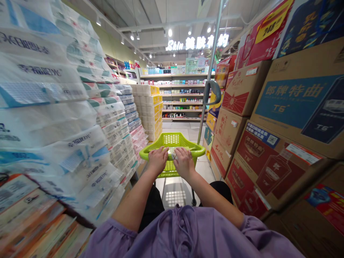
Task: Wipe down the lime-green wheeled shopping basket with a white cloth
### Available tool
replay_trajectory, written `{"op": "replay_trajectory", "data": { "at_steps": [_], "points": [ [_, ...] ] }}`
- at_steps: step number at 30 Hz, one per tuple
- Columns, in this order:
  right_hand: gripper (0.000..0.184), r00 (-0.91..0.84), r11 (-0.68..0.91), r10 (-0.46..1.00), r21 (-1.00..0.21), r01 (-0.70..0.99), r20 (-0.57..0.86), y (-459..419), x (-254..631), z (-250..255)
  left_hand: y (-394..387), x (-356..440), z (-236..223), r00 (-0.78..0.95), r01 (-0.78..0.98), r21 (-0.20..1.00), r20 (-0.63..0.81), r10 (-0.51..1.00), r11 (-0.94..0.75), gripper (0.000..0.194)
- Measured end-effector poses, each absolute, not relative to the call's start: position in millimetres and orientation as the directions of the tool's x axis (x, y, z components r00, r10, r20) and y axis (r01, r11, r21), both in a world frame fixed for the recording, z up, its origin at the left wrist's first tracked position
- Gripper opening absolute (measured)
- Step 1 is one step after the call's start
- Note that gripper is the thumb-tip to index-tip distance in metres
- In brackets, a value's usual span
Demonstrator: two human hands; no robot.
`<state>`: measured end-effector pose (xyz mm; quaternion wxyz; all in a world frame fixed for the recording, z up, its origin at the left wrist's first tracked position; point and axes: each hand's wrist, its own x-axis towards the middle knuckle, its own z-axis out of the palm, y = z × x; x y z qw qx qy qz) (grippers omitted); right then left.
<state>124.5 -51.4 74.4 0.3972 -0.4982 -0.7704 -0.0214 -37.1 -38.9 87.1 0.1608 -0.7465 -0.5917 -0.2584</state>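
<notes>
Head view: the person's left hand (158, 159) and right hand (184, 159) clasp a green basket (143, 154) among stacked goods.
Side by side, both have fingers curled over its near rim. The basket stands above a pale tiled floor (172, 191), between plastic-wrapped packs (88, 143) piled at left and cardboard boxes (292, 95) at right; stocked shelves (182, 86) line the far side, beneath a lit sign (199, 42).

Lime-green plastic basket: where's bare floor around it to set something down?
Pale floor tiles lie bare between the basket and tiered shelves ahead, narrowly beside brown cardboard boxes at right. Crowded: the left, with white plastic-wrapped packs, and the basket's near side, under left hand and right hand.
</notes>
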Motion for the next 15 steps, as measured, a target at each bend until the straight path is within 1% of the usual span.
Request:
{"op": "replay_trajectory", "data": {
  "at_steps": [3,8,15],
  "points": [
    [0.047,-0.203,0.517,0.746,-0.36,0.776,0.634,-52,123,75,-39,-38,87,0.165,0.965,0.073,0.575,0.801,-0.251,0.04],
    [0.039,-0.183,0.504,0.754,-0.378,0.777,0.63,-47,130,77,-41,-36,88,0.171,0.962,0.077,0.573,0.801,-0.26,0.04],
    [0.03,-0.019,0.39,0.76,-0.433,0.812,0.649,-38,158,73,-43,-35,89,0.156,0.962,0.1,0.559,0.814,-0.253,0.039]
  ]
}}
